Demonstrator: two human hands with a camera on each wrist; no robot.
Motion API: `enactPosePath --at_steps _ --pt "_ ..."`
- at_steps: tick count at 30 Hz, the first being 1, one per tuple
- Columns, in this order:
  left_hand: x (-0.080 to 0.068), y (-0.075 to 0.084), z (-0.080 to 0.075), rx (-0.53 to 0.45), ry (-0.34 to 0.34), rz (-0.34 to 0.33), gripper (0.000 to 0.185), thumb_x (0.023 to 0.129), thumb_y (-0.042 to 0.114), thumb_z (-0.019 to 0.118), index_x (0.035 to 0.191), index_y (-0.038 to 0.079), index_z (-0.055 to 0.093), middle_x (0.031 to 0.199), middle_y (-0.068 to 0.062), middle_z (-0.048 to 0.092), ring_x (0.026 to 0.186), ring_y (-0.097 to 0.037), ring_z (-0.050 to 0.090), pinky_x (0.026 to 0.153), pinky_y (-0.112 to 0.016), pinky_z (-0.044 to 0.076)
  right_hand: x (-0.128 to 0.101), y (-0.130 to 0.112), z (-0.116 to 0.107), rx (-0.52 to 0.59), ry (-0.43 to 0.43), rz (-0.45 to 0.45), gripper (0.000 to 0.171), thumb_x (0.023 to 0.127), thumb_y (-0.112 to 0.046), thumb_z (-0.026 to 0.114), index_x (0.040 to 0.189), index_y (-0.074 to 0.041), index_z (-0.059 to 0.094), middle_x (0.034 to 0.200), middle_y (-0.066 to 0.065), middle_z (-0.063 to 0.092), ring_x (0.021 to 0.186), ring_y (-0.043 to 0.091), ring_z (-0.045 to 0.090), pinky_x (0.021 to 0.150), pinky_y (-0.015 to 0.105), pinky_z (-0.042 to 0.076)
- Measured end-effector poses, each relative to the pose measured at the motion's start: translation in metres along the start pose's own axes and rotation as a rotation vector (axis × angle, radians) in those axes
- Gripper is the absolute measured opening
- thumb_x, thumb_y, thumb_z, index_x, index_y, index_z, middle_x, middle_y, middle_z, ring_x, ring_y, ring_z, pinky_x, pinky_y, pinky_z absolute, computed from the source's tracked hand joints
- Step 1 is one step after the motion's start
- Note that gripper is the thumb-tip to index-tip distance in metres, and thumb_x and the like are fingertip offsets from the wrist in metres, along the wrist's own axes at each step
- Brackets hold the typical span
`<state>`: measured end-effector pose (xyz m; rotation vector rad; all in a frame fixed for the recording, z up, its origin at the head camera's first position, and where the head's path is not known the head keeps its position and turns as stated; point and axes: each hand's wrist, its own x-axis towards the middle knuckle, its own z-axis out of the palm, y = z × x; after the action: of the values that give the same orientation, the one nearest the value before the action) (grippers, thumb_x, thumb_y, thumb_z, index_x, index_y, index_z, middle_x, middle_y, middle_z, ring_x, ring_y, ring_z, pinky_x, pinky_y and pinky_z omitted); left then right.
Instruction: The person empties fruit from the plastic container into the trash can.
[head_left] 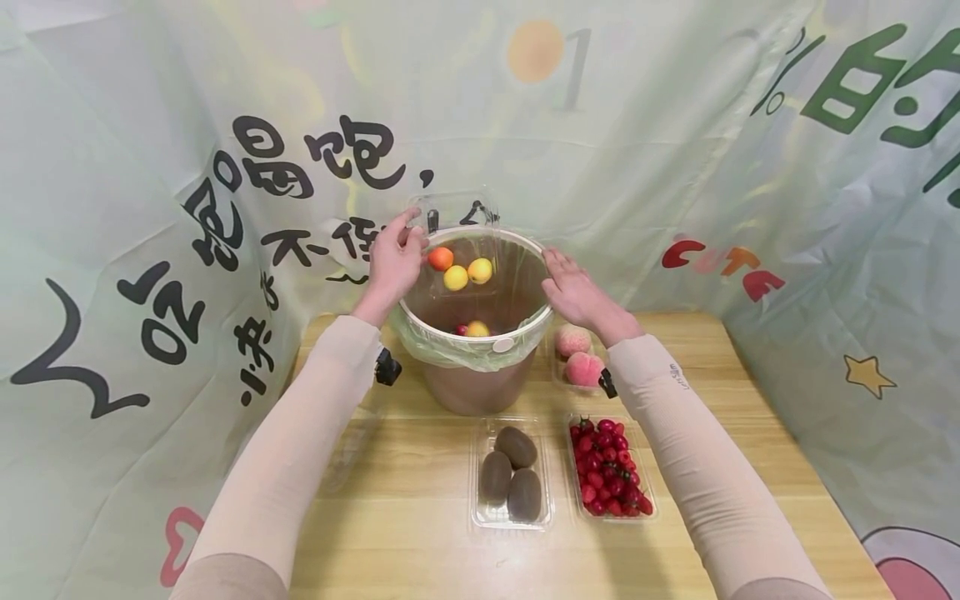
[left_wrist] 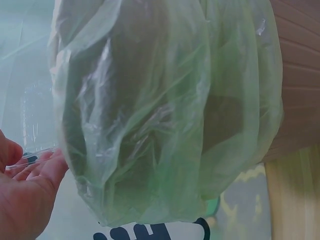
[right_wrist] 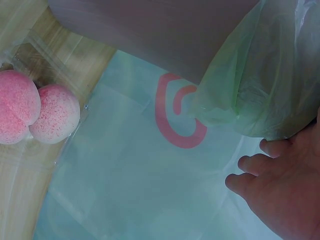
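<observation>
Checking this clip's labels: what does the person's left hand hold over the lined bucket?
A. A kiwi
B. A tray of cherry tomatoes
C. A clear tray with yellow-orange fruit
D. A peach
C: the left hand tilts a clear tray over the bucket, with yellow-orange fruit sliding out of it.

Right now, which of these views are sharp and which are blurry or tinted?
Head view: evenly lit and sharp, wide-angle bending at the edges, the bucket clear. Left wrist view: the green bin liner fills the frame, soft and hazy. Right wrist view: greenish cast, the peaches slightly soft.
</observation>
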<state>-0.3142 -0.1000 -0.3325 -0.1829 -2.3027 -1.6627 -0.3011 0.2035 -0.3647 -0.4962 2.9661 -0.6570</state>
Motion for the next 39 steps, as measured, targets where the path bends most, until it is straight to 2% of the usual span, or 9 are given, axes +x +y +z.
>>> enactPosePath --at_steps 9,15,24,29,31,36,39 --pt "0.0 0.0009 -0.0009 0.021 0.008 0.026 0.041 0.111 0.015 0.05 0.151 0.011 0.057 0.126 -0.025 0.074 0.101 -0.043 0.076 0.067 -0.016 0.054 0.0006 0.0018 0.0 0.004 -0.002 0.002 0.068 0.109 -0.026 0.027 0.167 0.002 0.008 0.176 0.025 0.007 0.163 0.046 0.007 0.133 0.059 0.007" --pt "-0.0006 0.0015 -0.001 0.032 0.013 0.03 0.041 0.111 0.016 0.051 0.151 0.012 0.058 0.125 -0.023 0.075 0.098 -0.041 0.076 0.065 -0.016 0.053 0.0013 0.0018 0.0002 -0.001 0.004 -0.005 0.068 0.109 -0.025 0.027 0.167 0.003 0.008 0.176 0.026 0.007 0.163 0.046 0.008 0.133 0.059 0.008" --pt "-0.0021 0.0026 -0.001 -0.006 0.005 0.046 0.042 0.111 0.017 0.051 0.153 0.015 0.056 0.134 -0.021 0.071 0.111 -0.037 0.074 0.068 -0.016 0.052 0.0015 0.0026 0.0011 0.001 0.006 -0.003 0.068 0.109 -0.026 0.027 0.167 0.002 0.009 0.176 0.024 0.007 0.163 0.045 0.007 0.133 0.059 0.009" --pt "-0.0027 0.0029 -0.0002 -0.027 0.004 0.074 0.042 0.111 0.017 0.051 0.153 0.015 0.056 0.132 -0.021 0.073 0.093 -0.028 0.072 0.064 -0.016 0.049 0.002 0.003 0.0017 -0.003 0.004 -0.002 0.068 0.109 -0.026 0.026 0.167 0.002 0.009 0.176 0.025 0.007 0.163 0.046 0.007 0.133 0.058 0.009" --pt "-0.0029 0.0031 0.0 -0.027 0.008 0.087 0.042 0.111 0.016 0.052 0.153 0.013 0.055 0.128 -0.021 0.074 0.091 -0.029 0.07 0.063 -0.017 0.048 0.0021 0.003 0.0018 -0.002 0.004 -0.002 0.068 0.109 -0.026 0.026 0.167 0.002 0.008 0.176 0.025 0.007 0.163 0.046 0.007 0.134 0.058 0.009" --pt "-0.0028 0.0026 0.0003 -0.023 0.014 0.102 0.043 0.111 0.015 0.052 0.153 0.011 0.055 0.127 -0.021 0.075 0.103 -0.037 0.072 0.066 -0.017 0.048 0.0013 0.0019 0.0016 0.002 0.004 0.001 0.068 0.109 -0.026 0.026 0.168 0.002 0.008 0.176 0.025 0.008 0.163 0.045 0.007 0.134 0.057 0.009" --pt "-0.0022 0.0018 0.0004 -0.015 0.016 0.104 0.043 0.111 0.015 0.051 0.154 0.011 0.054 0.129 -0.021 0.074 0.11 -0.035 0.073 0.07 -0.016 0.049 0.0008 0.0014 0.0014 0.001 0.002 0.003 0.067 0.109 -0.026 0.026 0.168 0.002 0.008 0.176 0.025 0.007 0.163 0.045 0.007 0.134 0.057 0.008"
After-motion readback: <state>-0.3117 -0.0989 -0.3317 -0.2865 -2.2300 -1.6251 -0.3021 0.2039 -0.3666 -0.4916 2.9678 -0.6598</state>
